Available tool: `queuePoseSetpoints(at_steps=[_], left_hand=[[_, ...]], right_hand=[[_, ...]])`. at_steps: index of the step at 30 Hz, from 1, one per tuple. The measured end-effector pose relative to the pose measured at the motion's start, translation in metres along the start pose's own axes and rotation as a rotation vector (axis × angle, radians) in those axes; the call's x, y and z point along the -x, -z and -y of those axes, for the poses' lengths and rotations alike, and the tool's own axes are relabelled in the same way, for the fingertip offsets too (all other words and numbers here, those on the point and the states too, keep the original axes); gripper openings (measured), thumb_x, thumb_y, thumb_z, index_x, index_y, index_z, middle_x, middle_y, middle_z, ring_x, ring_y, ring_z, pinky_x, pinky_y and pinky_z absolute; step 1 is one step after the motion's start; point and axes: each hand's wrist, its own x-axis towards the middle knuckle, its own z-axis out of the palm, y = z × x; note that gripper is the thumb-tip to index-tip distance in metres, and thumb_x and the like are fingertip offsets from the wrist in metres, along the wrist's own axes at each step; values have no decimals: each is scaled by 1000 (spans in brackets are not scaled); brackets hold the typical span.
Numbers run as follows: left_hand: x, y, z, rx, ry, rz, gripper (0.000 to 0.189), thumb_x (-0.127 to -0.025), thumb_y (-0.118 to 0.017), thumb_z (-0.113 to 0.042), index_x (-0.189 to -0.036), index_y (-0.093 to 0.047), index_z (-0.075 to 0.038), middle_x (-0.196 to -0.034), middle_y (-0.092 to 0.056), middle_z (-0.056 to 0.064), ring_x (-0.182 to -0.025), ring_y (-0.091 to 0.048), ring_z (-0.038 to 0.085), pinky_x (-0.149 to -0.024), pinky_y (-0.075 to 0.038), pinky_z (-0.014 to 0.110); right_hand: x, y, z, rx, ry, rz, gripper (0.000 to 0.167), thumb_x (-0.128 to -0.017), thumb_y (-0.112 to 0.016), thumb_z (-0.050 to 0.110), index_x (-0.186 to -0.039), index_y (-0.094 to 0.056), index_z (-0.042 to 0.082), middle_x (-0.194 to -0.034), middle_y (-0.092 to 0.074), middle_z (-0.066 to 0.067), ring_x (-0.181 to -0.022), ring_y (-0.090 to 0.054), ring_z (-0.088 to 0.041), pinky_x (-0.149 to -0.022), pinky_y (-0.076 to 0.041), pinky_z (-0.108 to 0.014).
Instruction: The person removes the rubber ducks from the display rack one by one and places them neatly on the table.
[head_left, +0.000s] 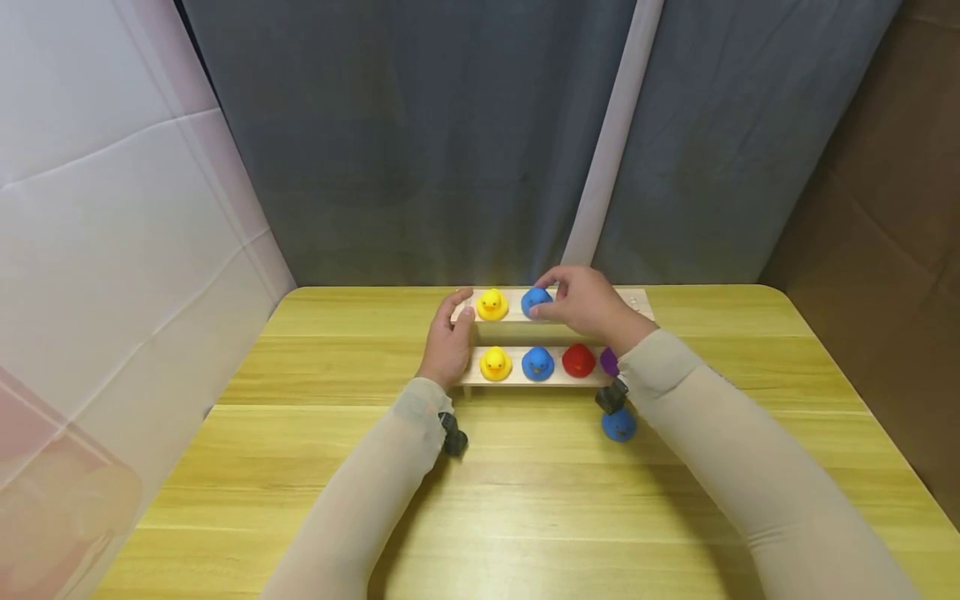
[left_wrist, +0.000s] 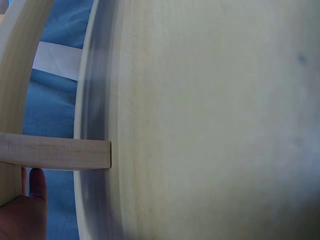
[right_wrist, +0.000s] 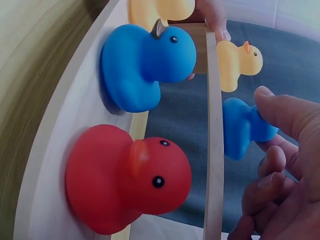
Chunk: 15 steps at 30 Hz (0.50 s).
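A two-tier wooden rack point(head_left: 512, 377) bears rubber ducks. On its upper tier a yellow duck point(head_left: 492, 305) sits beside a blue duck point(head_left: 536, 300). My right hand point(head_left: 588, 302) pinches that blue duck's head between thumb and index finger, its base at the upper board point(right_wrist: 215, 150). At the rack's left end my left hand point(head_left: 448, 340) grips the wood, thumb in front. The left wrist view shows part of this hand point(left_wrist: 25, 212) behind a wooden upright point(left_wrist: 60, 152). The lower tier holds a yellow duck point(head_left: 496, 364), a blue duck point(head_left: 537, 364) and a red duck point(right_wrist: 125, 180).
A purple object point(head_left: 609, 362) on the lower tier is partly hidden by my right sleeve. Another blue duck point(head_left: 619, 425) is on the table point(head_left: 525, 500) under my right wrist. A grey curtain point(head_left: 450, 150) hangs behind the table, with a white wall covering at left and brown at right.
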Motion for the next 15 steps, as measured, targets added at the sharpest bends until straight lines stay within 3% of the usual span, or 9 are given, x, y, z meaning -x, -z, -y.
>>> queuePoseSetpoints(at_steps=[15], left_hand=[[0,-1,-1,-1,0,2,40,-113,-45,-33,-152,-51,-26,-163,-43,2,-122,-49,27,-116,-37,48]], right_hand=[[19,11,-11,-7,30,-1,45,-90,-85,35,-129,-71,18,-88,-57,-9,-75,-54,-26,-59,-46,-31]])
